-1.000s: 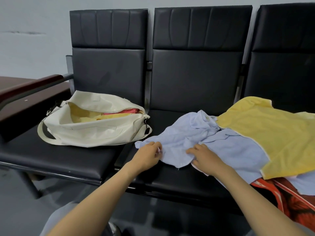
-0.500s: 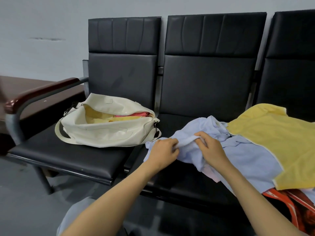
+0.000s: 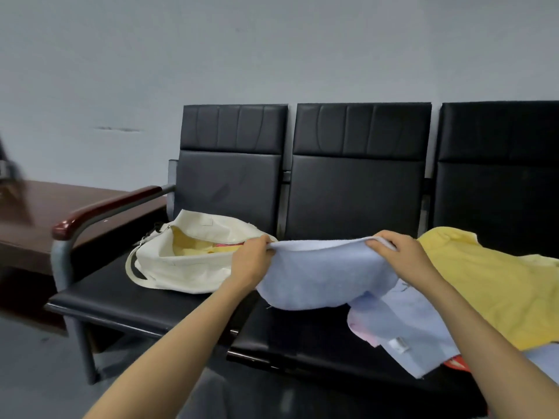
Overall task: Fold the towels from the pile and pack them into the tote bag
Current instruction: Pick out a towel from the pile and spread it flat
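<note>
Above the bench (image 3: 302, 337), a limp, likely light towel (image 3: 320, 273) is pinched along its top edge by left hand (image 3: 252, 263) and right hand (image 3: 399, 252), sagging between the fingers (image 3: 262, 241).

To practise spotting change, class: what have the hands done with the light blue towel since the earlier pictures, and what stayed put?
The left hand and right hand gripped the light blue towel by its edge and lifted it off the seat, spread between them. The tote bag and yellow towel stayed where they lay.
</note>
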{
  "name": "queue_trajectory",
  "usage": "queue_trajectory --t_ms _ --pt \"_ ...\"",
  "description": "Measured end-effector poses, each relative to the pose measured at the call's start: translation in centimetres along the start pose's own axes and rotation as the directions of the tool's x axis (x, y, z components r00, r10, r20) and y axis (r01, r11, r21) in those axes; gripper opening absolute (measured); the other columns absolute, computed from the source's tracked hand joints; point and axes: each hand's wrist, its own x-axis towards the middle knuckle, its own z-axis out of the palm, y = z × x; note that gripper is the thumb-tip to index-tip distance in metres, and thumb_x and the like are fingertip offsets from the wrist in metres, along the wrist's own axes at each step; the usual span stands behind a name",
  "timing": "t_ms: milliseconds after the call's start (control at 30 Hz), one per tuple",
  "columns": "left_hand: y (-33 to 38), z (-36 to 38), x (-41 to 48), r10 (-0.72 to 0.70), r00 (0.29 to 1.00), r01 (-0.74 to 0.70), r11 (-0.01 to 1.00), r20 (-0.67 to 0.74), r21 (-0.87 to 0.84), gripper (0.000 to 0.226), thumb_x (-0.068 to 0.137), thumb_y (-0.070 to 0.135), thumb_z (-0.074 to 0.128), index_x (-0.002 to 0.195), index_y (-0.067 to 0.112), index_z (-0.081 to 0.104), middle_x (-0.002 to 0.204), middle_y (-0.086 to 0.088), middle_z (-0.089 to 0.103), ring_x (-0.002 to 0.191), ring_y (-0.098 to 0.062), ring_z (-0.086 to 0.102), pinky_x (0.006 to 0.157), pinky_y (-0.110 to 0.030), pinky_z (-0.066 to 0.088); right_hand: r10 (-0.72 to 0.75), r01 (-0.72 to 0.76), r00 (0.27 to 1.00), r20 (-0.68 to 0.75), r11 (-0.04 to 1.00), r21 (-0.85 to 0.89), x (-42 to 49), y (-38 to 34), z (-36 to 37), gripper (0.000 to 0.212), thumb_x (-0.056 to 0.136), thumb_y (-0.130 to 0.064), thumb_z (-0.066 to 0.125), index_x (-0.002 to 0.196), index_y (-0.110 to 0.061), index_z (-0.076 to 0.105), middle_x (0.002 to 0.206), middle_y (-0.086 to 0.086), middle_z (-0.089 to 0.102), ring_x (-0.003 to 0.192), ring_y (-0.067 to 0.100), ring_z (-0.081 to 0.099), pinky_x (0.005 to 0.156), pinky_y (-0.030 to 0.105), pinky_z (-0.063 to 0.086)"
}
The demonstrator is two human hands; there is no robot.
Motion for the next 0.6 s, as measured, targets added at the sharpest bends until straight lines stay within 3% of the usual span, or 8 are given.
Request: queue_trajectory --t_ms 100,200,367,500,600 --pt "0.8 -2.6 0.1 -0.035 0.999 0.036 0.976 0.004 -0.214 0.014 0.096 0.017 0.042 0.093 0.014 0.056 0.089 -0.005 0.064 0.084 -0.023 0.056 0.057 -0.028 0.035 -0.053 0.055 0.998 0.037 0.998 -0.039 -0.7 -2.4 -2.7 0.014 0.089 -0.033 0.064 0.079 -0.024 0.069 0.08 -0.003 0.068 0.081 0.015 0.06 0.062 0.023 0.041" --pt "2.1 -4.9 0.0 -0.007 0.997 0.039 0.898 0.075 -0.439 0.016 0.098 0.018 0.039 0.092 0.012 0.053 0.089 -0.003 0.059 0.084 -0.02 0.05 0.065 -0.03 0.036 -0.04 0.048 0.993 0.108 0.996 -0.072 -1.8 -4.1 -5.3 0.016 0.08 -0.042 0.072 0.073 -0.029 0.068 0.076 -0.005 0.067 0.077 0.014 0.062 0.062 0.027 0.042" --pt "3.6 -9.5 -0.1 0.132 0.986 -0.033 0.757 0.104 -0.652 0.019 0.07 0.034 0.068 0.079 0.02 0.057 0.077 0.006 0.061 0.076 -0.012 0.056 0.064 -0.026 0.042 -0.122 0.148 0.975 0.185 0.98 -0.131 -2.6 -6.5 -9.3 0.008 0.082 -0.034 0.072 0.083 -0.026 0.072 0.084 -0.007 0.07 0.086 0.014 0.064 0.078 0.036 0.05" --pt "4.1 -12.4 1.3 0.209 0.973 -0.072 0.669 0.094 -0.74 0.026 0.075 0.036 0.07 0.087 0.017 0.057 0.081 0.005 0.059 0.077 -0.012 0.053 0.063 -0.025 0.039 -0.143 0.159 0.978 0.149 0.981 -0.107 -2.4 -8.3 -11.9 0.029 0.081 -0.039 0.073 0.084 -0.01 0.069 0.083 0.011 0.066 0.073 0.017 0.059 0.067 0.033 0.043" --pt "3.6 -12.6 2.7 0.215 0.956 -0.018 0.723 0.2 -0.691 0.03 0.092 0.04 0.059 0.103 0.013 0.052 0.094 -0.002 0.059 0.081 -0.013 0.055 0.065 -0.028 0.043 -0.059 0.106 0.976 0.208 0.969 -0.224 -1.1 -7.7 -12.9 0.021 0.081 -0.036 0.074 0.082 -0.015 0.071 0.08 0.003 0.068 0.074 0.018 0.063 0.067 0.035 0.048"
